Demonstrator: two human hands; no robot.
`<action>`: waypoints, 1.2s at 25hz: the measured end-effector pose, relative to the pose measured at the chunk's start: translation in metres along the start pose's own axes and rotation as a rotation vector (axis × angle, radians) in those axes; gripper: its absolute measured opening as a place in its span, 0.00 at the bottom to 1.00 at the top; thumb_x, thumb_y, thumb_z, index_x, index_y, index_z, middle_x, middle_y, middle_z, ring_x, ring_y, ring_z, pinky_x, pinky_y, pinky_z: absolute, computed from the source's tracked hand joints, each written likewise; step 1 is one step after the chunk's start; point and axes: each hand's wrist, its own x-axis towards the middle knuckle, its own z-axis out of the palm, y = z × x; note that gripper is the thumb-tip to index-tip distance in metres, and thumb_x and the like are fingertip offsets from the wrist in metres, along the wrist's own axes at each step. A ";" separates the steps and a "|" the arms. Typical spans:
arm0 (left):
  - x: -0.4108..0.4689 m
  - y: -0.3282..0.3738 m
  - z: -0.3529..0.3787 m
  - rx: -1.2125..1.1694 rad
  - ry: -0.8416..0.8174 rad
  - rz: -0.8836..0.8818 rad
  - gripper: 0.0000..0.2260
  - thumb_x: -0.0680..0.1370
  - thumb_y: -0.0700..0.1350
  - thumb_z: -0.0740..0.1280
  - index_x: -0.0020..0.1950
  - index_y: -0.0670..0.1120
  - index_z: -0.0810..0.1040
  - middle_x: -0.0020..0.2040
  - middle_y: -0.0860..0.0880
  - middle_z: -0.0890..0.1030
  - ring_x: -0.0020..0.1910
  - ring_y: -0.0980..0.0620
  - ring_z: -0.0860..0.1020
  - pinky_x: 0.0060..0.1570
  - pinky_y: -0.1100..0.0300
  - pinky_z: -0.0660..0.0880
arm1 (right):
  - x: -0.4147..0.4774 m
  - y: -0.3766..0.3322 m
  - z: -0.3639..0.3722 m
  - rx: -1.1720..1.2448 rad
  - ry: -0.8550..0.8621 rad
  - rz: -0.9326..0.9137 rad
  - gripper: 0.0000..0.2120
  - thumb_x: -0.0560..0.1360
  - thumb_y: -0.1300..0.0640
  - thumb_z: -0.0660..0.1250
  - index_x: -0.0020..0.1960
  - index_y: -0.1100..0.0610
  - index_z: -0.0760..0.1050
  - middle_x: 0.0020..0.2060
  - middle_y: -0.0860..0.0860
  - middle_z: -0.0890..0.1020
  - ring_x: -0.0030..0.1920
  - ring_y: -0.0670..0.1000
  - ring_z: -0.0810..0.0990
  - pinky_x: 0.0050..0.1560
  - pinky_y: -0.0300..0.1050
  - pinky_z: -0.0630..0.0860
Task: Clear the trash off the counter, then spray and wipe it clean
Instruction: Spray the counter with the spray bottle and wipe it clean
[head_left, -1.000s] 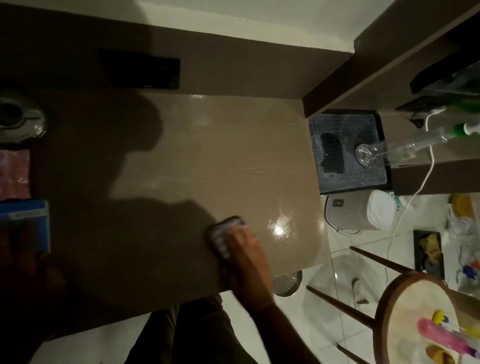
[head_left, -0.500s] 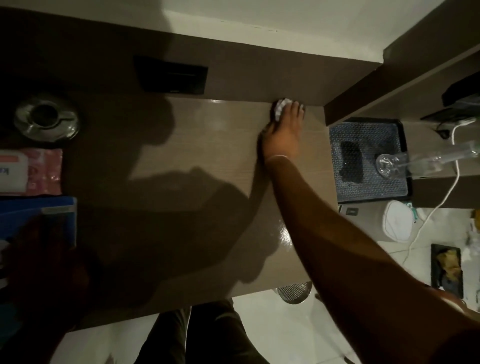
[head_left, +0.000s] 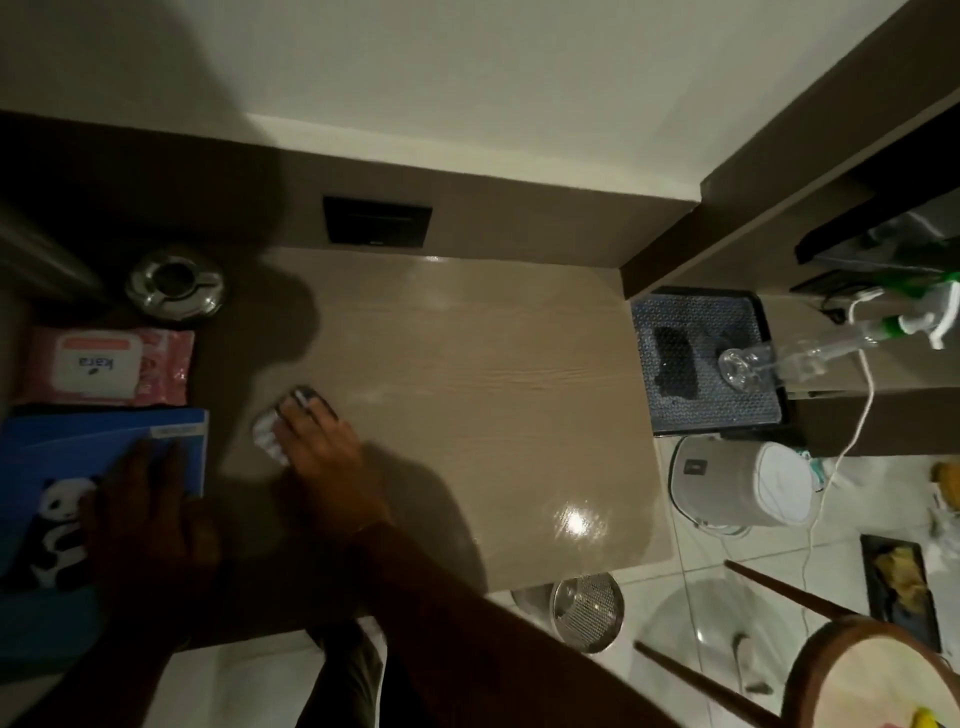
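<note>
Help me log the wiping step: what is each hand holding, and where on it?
Right hand presses a cloth flat under its fingers on the counter. Left hand rests on the blue folder, gripping nothing.

- The cloth lies mostly under the right hand; only a blurred pale edge shows past the fingers.
- The left hand sits in deep shadow on the blue folder, covering its near right part; the folder is cut off by the left edge.
- The near left part of the bench is dark under the person's shadow, its surface unreadable there.
- The round stool is cut off at the near right corner.
- The spray bottle is partly clear, and its contents cannot be told.
- The mesh bin is partly hidden under the bench's near edge.
</note>
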 end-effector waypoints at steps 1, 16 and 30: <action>0.004 -0.021 0.003 -0.036 -0.029 -0.071 0.27 0.83 0.48 0.52 0.81 0.40 0.66 0.82 0.35 0.64 0.80 0.31 0.64 0.76 0.32 0.59 | -0.024 0.005 -0.001 0.023 -0.054 0.037 0.27 0.83 0.53 0.59 0.81 0.57 0.64 0.83 0.54 0.59 0.84 0.56 0.52 0.81 0.57 0.54; -0.031 0.013 0.070 0.770 0.341 0.655 0.25 0.78 0.43 0.74 0.74 0.37 0.75 0.73 0.28 0.75 0.70 0.23 0.75 0.63 0.29 0.76 | -0.219 0.131 -0.225 1.763 0.645 0.945 0.19 0.79 0.56 0.64 0.63 0.67 0.81 0.60 0.68 0.82 0.56 0.64 0.82 0.60 0.56 0.80; -0.046 0.150 0.075 0.456 0.116 0.293 0.28 0.82 0.53 0.56 0.78 0.41 0.71 0.75 0.35 0.75 0.71 0.33 0.76 0.68 0.30 0.71 | -0.146 0.418 -0.306 0.219 0.428 1.012 0.15 0.79 0.61 0.67 0.64 0.57 0.83 0.55 0.65 0.86 0.56 0.67 0.84 0.61 0.60 0.80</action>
